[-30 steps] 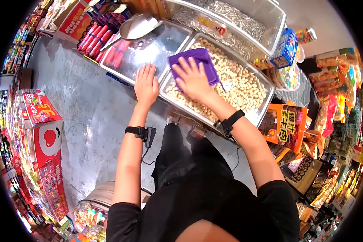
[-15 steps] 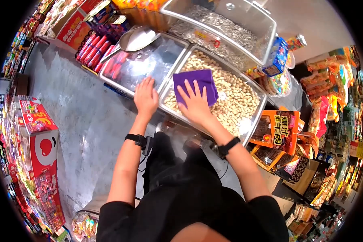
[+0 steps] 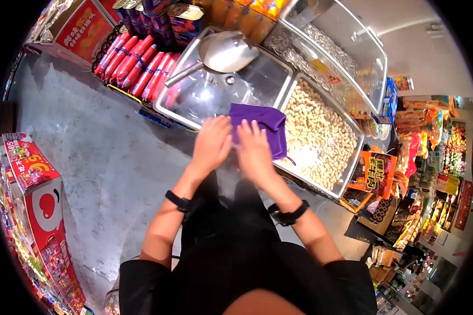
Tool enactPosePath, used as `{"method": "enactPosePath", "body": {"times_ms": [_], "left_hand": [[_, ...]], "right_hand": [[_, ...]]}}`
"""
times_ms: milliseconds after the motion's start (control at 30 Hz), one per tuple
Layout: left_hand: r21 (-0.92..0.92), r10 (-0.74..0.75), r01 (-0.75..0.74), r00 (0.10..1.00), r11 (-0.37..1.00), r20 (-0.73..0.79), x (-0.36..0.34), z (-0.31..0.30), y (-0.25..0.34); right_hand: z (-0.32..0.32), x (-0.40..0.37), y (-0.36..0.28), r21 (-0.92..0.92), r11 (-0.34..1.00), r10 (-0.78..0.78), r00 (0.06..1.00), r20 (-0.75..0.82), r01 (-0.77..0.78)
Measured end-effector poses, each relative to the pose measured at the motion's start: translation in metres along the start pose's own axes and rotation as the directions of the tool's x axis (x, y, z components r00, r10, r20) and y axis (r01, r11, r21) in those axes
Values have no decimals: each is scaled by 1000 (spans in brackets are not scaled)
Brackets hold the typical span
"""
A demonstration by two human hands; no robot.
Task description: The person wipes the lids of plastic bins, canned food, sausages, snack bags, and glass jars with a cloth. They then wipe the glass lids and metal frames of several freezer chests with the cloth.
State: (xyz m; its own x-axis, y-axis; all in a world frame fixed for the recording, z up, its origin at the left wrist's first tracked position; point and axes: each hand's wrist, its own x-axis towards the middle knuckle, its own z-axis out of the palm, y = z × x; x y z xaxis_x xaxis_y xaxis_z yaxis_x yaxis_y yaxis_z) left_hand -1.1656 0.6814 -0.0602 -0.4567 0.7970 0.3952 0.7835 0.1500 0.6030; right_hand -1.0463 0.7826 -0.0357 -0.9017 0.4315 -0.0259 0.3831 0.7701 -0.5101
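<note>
A purple cloth (image 3: pixel 270 123) lies over the near edges of two clear bins, partly across the divider between them. My right hand (image 3: pixel 253 147) rests on the cloth's left part, fingers spread. Beside it, my left hand (image 3: pixel 212 143) is at the near rim of the left bin (image 3: pixel 181 119), its fingertips by the cloth's left edge and its fingers extended. Whether the left fingertips touch the cloth is unclear. The right bin holds pale nuts (image 3: pixel 320 131). On the left bin's clear lid lies a metal scoop (image 3: pixel 230 51).
Red wrapped sausages (image 3: pixel 136 63) stand left of the bins, with stacked tins (image 3: pixel 186 18) behind. A raised clear container (image 3: pixel 347 39) holds small striped items. Orange snack bags (image 3: pixel 373 173) are at the right. A red and white display box (image 3: pixel 46 207) stands at the far left.
The purple cloth has moved left, off most of the nuts, with my right hand on it. My hands are closer together. The camera view has shifted.
</note>
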Motion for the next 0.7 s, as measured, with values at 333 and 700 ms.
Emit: {"method": "enactPosePath", "body": {"times_ms": [333,700], "left_hand": [[144,-108,119,991,982,-83,-9,-30,-73],[250,116,-46,955,967,-274,-16,-6,-96]], "right_hand": [[9,88,14,-302,923,195,966,-168,-239],[2,101,32,-263,921,240,951,-196,-287]]}}
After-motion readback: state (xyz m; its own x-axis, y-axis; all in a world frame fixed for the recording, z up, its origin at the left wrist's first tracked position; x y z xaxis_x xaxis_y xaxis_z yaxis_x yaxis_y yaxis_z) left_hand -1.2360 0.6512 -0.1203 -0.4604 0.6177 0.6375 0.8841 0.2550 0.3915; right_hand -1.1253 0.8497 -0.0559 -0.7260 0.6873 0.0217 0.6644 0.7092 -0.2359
